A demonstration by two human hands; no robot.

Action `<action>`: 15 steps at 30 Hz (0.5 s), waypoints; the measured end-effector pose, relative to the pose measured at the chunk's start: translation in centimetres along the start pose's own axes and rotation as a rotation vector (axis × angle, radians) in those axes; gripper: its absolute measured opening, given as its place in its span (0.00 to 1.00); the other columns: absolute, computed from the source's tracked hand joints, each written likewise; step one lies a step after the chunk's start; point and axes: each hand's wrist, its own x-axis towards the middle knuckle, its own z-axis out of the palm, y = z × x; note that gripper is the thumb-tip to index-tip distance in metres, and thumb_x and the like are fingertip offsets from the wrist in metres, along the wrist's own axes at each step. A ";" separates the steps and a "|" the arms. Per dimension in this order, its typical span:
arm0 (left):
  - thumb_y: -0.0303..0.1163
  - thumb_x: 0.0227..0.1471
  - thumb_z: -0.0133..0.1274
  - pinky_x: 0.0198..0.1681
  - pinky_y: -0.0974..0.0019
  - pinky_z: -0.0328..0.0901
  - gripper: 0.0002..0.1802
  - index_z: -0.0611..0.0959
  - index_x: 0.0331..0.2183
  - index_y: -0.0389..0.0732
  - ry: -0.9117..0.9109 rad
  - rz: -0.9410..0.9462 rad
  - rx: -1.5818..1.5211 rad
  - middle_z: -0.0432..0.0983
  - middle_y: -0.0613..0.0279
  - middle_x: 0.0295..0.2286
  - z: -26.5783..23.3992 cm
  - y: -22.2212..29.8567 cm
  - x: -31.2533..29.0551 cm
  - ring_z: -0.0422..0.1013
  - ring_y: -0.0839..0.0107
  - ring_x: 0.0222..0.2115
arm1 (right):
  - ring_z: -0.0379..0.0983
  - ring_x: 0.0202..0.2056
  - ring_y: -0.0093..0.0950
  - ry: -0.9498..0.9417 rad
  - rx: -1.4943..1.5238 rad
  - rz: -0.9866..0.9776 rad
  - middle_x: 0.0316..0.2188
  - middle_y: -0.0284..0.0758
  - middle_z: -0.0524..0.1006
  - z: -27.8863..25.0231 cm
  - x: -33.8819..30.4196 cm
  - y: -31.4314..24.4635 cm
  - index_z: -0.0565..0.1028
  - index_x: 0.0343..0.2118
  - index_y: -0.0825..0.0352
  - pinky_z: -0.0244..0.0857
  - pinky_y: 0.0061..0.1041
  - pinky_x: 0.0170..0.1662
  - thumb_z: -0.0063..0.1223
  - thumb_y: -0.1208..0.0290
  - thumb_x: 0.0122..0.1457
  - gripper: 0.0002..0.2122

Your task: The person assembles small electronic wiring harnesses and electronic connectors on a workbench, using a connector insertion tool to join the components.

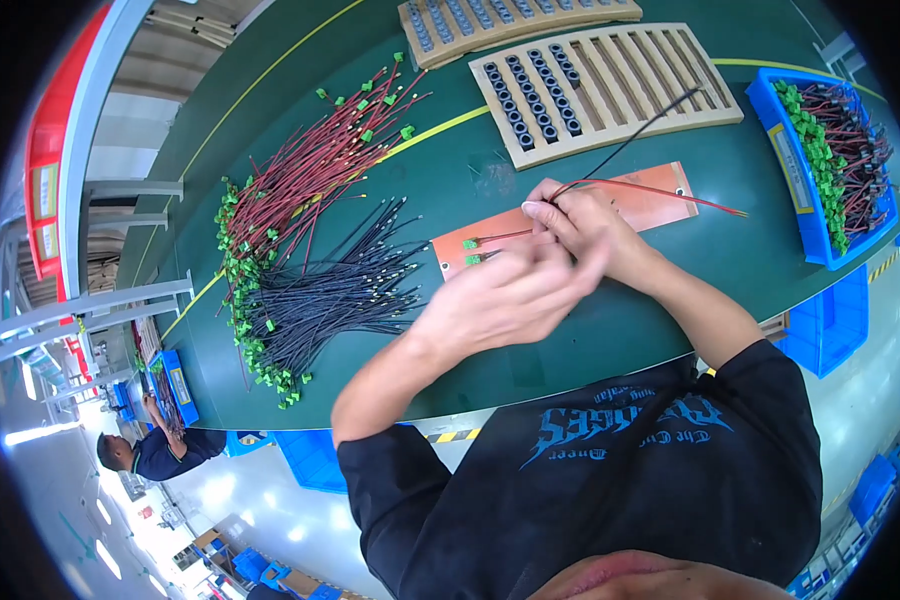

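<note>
My right hand (592,228) is closed around a red wire (670,190) and a black wire (642,131). Their free ends stick out to the right, the black one angled up toward a wooden rack. Left of the hand, two green connectors (471,244) at the other wire ends lie over an orange board (660,178). My left hand (515,300) is against the right one, its fingers smeared by motion. Whatever lies between the two hands is hidden. Loose red wires (315,170) and black wires (320,300) with green connectors are piled to the left.
The wooden rack (610,138) holds dark rings (510,100) in its left grooves; a second rack (460,48) stands behind. A blue bin (815,245) of wired parts is at the right on the green table (610,345). Far left, another person (160,445) sits.
</note>
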 end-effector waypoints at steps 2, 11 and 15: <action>0.33 0.45 0.57 0.43 0.67 0.61 0.21 0.85 0.44 0.43 -0.058 0.091 0.208 0.76 0.66 0.45 0.6 -1.2 2.3 0.68 0.73 0.39 | 0.81 0.27 0.30 0.008 -0.036 0.022 0.23 0.42 0.80 0.9 0.2 1.3 0.75 0.39 0.72 0.73 0.29 0.31 0.51 0.67 0.68 0.11; 0.27 0.43 0.57 0.35 0.63 0.66 0.11 0.80 0.33 0.37 -0.249 -0.451 0.265 0.71 0.62 0.25 0.8 -6.9 -2.1 0.71 0.67 0.31 | 0.80 0.26 0.26 0.007 0.189 0.187 0.24 0.38 0.79 0.1 -0.8 -0.3 0.74 0.39 0.73 0.76 0.27 0.33 0.48 0.66 0.71 0.13; 0.24 0.49 0.54 0.33 0.61 0.68 0.16 0.78 0.43 0.40 -0.383 -0.721 0.100 0.74 0.59 0.27 1.6 -5.7 -3.9 0.73 0.62 0.29 | 0.79 0.27 0.24 0.016 0.293 0.198 0.25 0.36 0.78 0.1 -0.7 0.3 0.74 0.39 0.74 0.76 0.26 0.33 0.49 0.66 0.70 0.12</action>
